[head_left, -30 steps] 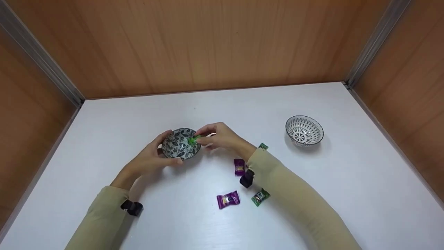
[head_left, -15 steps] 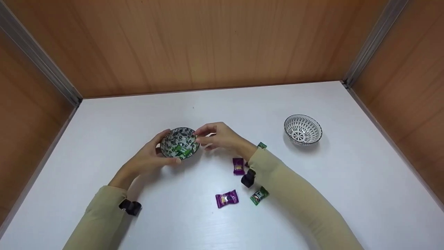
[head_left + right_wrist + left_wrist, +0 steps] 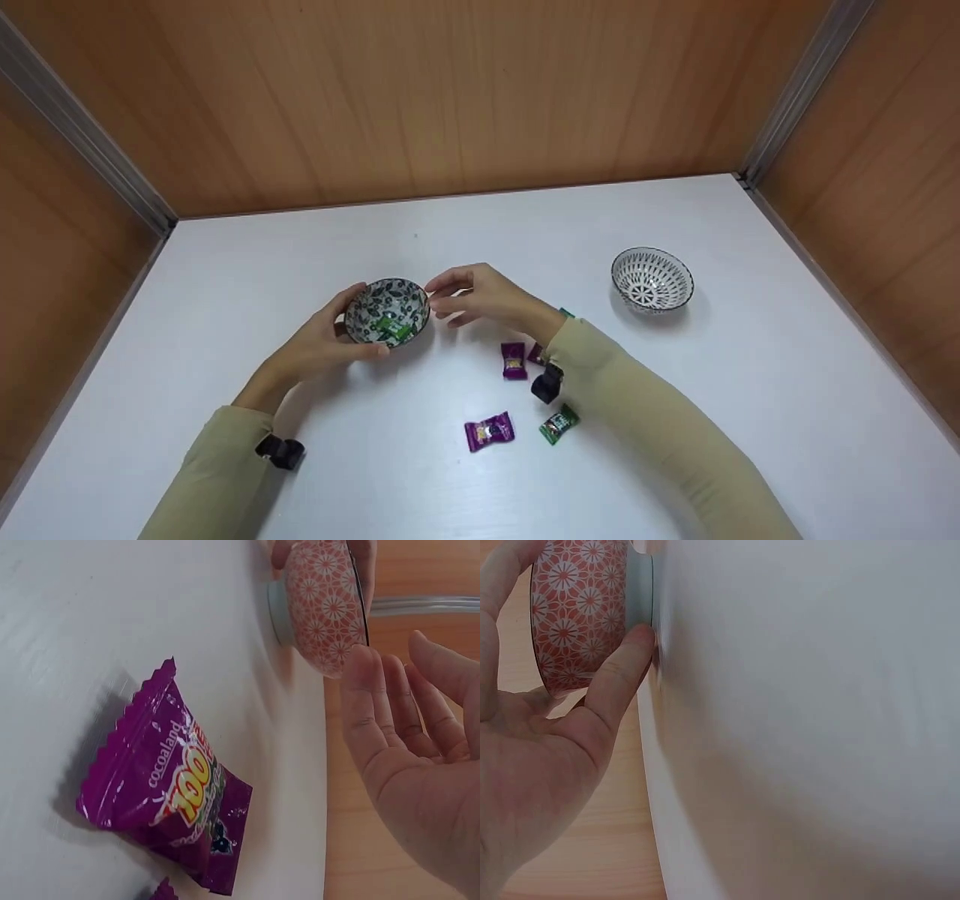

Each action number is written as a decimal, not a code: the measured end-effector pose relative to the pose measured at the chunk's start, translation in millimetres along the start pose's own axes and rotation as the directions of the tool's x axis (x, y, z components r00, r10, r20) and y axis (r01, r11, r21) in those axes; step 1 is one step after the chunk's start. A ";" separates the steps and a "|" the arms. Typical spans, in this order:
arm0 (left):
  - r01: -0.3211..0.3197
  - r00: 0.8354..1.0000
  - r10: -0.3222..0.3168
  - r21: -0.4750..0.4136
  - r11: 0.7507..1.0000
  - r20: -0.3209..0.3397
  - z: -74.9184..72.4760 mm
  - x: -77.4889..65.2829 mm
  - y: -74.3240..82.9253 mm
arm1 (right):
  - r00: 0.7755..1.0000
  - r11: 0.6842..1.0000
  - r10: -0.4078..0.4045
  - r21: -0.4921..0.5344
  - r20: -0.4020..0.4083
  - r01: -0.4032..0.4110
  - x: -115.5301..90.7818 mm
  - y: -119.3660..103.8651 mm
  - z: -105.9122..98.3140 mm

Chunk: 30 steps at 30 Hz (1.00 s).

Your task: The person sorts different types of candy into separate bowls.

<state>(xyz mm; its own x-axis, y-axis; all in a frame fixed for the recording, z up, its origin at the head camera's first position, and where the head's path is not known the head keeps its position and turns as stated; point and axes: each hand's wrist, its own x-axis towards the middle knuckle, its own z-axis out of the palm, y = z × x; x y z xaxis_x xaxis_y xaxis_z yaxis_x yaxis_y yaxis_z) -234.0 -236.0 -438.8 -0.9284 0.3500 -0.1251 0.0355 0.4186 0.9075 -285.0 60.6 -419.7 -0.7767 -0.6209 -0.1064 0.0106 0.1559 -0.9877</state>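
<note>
My left hand [image 3: 319, 337] grips a small bowl [image 3: 375, 304], dark floral inside, fingers behind it and thumb along its near side. In the left wrist view the bowl's outside [image 3: 581, 615] has a red and white flower pattern above a pale foot. A green-wrapped candy [image 3: 394, 328] lies in the bowl. Just right of the rim, my right hand [image 3: 487, 298] hovers with loosely bent fingers and nothing between them. In the right wrist view its fingertips [image 3: 361, 664] overlap the bowl's rim, and a purple candy wrapper [image 3: 176, 787] lies on the table below.
Purple candies [image 3: 490, 431] and green ones [image 3: 559, 424] lie loose on the white table, some partly under the right forearm [image 3: 645, 420]. A second bowl [image 3: 652, 281], white with dark dashes, stands at the right. Wooden panels [image 3: 450, 97] wall in the back and sides.
The green candy that my right fingers pinched at the bowl's rim has been let go and lies inside it. My right hand has drawn back slightly to the right; my left still holds the bowl.
</note>
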 end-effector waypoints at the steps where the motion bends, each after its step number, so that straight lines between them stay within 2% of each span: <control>1: -0.001 1.000 0.001 0.003 1.000 -0.002 0.0 -0.2 -0.3 | 1.000 1.000 0.001 -0.004 0.005 -0.001 -1.1 -0.4 -0.9; 11: -0.004 1.000 0.004 0.014 1.000 -0.011 -0.6 -0.3 -0.9 | 0.995 0.996 0.035 -0.090 0.091 -0.027 -20.1 -2.6 -16.4; 22: 0.026 1.000 -0.026 0.006 1.000 -0.004 -0.8 -0.8 -0.6 | 0.971 0.974 0.082 -0.225 0.224 -0.030 -54.2 0.7 -38.0; 26: 0.027 1.000 -0.027 0.001 1.000 -0.001 -1.2 0.2 -1.4 | 0.960 0.960 0.103 -0.280 0.259 -0.028 -69.0 3.0 -44.3; 30: 0.027 1.000 -0.027 -0.002 1.000 -0.007 -0.8 0.0 -2.7 | 0.951 0.933 0.097 -0.360 0.294 0.016 -84.4 7.5 -48.2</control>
<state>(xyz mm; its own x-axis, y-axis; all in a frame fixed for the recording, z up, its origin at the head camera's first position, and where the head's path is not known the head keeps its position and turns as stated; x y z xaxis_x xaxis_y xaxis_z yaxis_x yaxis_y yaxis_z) -234.4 -237.7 -440.9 -0.9314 0.3331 -0.1468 0.0098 0.4261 0.9046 -249.7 151.2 -412.6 -0.5521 -0.8012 -0.2309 -0.2291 0.4120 -0.8819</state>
